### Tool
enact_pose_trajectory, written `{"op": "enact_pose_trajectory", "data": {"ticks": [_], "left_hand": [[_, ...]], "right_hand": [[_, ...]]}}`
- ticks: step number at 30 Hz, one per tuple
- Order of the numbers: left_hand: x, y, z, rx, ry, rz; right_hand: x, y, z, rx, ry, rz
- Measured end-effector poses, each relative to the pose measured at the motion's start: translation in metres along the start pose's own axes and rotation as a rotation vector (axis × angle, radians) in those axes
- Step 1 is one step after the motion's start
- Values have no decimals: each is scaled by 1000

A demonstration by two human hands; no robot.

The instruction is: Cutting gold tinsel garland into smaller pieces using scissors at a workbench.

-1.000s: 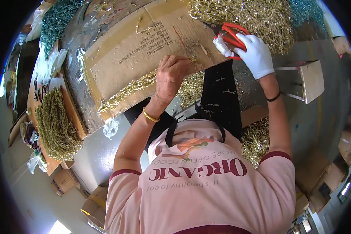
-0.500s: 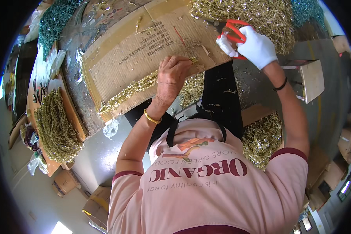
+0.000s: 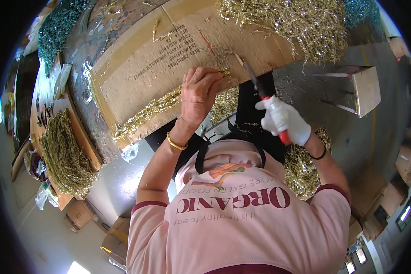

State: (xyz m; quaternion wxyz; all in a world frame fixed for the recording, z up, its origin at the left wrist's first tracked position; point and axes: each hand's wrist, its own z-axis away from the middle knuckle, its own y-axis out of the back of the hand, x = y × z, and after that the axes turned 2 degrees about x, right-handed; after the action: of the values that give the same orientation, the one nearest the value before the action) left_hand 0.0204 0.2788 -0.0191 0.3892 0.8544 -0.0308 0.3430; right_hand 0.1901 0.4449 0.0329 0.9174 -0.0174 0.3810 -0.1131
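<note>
My bare left hand [image 3: 200,91] rests at the near edge of a cardboard sheet [image 3: 137,91], its fingers closed on a strand of glittery gold garland [image 3: 153,108]. The strand lies along the sheet's near edge, and a short end [image 3: 224,72] pokes out past my fingertips. In a white glove, my right hand [image 3: 283,121] grips red-handled shears [image 3: 255,82] by the handles. Their long, narrow metal end points up and left over the cardboard, just right of the strand's end, without visibly touching it. The fingers hide most of the handles.
A large heap of gold garland [image 3: 287,23] covers the far right of the cardboard. Greener gold bundles [image 3: 66,155] lie on a board at left; teal ones [image 3: 59,27] sit behind. A box of gold garland [image 3: 301,173] is by my right arm. A stool [image 3: 366,91] stands at right.
My right hand has come down and toward me with the shears, from beside the far gold heap. The shears now point up-left over the cardboard. My left hand has barely moved.
</note>
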Motion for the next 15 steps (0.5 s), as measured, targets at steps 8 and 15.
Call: {"op": "enact_pose_trajectory", "data": {"ticks": [8,15], "left_hand": [[1,1,-1,-27,8,15],[0,1,0,-41,31,37]], "right_hand": [[24,-11,-23,-99,577,449],[5,-10,-22,-115,665,759]]}}
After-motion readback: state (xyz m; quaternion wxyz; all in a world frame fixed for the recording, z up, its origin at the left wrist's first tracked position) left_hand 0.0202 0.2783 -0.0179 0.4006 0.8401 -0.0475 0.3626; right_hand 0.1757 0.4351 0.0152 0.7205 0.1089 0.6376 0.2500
